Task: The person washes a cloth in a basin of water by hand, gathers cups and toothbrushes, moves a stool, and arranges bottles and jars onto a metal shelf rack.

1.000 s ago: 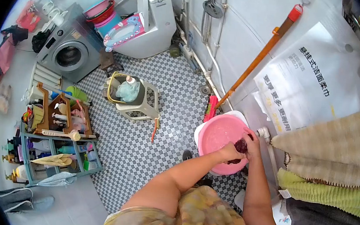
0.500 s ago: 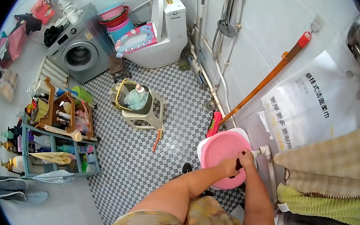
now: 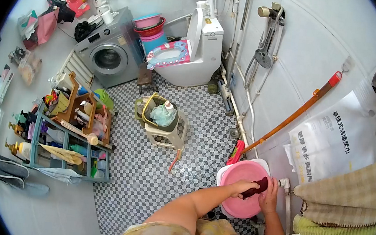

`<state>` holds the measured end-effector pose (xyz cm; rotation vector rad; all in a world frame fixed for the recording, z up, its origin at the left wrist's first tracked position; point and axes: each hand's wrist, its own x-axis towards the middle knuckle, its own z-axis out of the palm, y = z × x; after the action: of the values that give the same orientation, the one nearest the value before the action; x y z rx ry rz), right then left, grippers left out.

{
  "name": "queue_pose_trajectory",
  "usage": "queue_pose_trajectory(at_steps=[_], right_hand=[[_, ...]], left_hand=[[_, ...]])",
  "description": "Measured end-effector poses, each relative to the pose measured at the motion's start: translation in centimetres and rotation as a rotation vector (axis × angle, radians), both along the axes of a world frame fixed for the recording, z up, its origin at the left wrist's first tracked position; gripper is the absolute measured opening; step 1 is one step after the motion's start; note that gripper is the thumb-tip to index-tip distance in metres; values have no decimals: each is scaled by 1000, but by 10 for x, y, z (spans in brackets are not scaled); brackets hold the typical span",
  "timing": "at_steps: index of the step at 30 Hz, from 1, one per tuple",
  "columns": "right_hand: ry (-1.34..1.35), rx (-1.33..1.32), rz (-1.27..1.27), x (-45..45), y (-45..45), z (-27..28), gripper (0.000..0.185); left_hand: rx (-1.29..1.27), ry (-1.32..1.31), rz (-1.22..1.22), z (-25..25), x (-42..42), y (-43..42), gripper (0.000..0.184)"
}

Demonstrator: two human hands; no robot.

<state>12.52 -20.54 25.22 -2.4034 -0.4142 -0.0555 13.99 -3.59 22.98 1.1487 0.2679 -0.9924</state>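
Observation:
A dark red cloth (image 3: 258, 188) is bunched over the pink basin (image 3: 232, 208). My left hand (image 3: 243, 188) is closed around its left part, with the thumb side toward the cloth. On the cloth's right side is my right hand (image 3: 269, 197), its fingers stretched upward and beside the cloth's edge, apparently touching it. The basin rests on a white washbasin (image 3: 263, 164) that shows around its rim; what lies at the bottom of the basin is partly hidden by my hands.
A red brush (image 3: 235, 153) and an orange pole (image 3: 289, 116) lean near the basin. Towels (image 3: 340, 197) hang at right beside a white pipe (image 3: 287, 201). A stool (image 3: 167, 136) bears a bucket (image 3: 144, 113). Shelves (image 3: 74, 151), a washing machine (image 3: 109, 58) and a toilet (image 3: 188, 71) stand further off.
The view has shifted, so the room appears moved rightward. My hands, earlier close together on a small dark bundle, are further apart, and more of the red cloth shows between them.

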Motion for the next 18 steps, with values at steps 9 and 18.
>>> queue_pose_trajectory(at_steps=[9,18], right_hand=[[-86,-300,83,11,-8,8,41],[-284,-370,240,21,-6,30,28]], left_hand=[[-390,217,-206,18,-7,4,46],[-265,-125,-391,43,-4,13,31]])
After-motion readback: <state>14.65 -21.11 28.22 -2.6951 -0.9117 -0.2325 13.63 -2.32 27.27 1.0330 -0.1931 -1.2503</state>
